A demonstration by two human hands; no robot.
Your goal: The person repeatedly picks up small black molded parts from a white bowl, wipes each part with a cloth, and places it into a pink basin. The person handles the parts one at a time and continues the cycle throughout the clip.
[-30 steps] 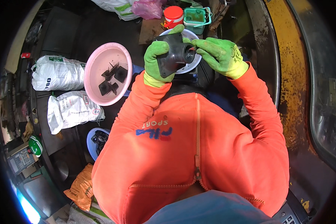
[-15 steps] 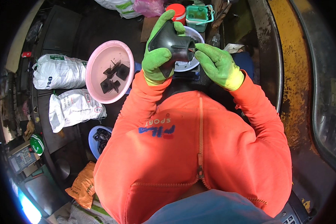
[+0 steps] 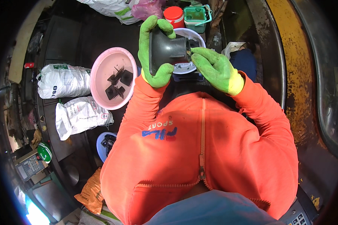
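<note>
My left hand [image 3: 144, 52], in a green knit glove, is wrapped round a black flared part [image 3: 169, 48] with a square flange and a round tubular neck. The flange lies toward my palm, while the neck points right. My gloved right hand [image 3: 217, 69] has its fingers pinched together at the open end of the neck. Whatever lies between those fingertips is too small to make out. Beneath both hands is a white-and-blue basket [image 3: 184, 69], partly covered by them.
On the left stands a pink basin [image 3: 96, 75] holding several black parts [image 3: 116, 82]. White sacks [image 3: 65, 80] lie beside it, with a blue basin [image 3: 100, 148] nearer me. Farther off are a red-lidded container [image 3: 173, 15] and a green box [image 3: 196, 15]. A yellow metal frame [image 3: 285, 45] runs along the right.
The black part has turned in my left hand's hold, so its flange now stands more upright in view. My right fingertips stay at the neck's opening. The whole view has shifted slightly.
</note>
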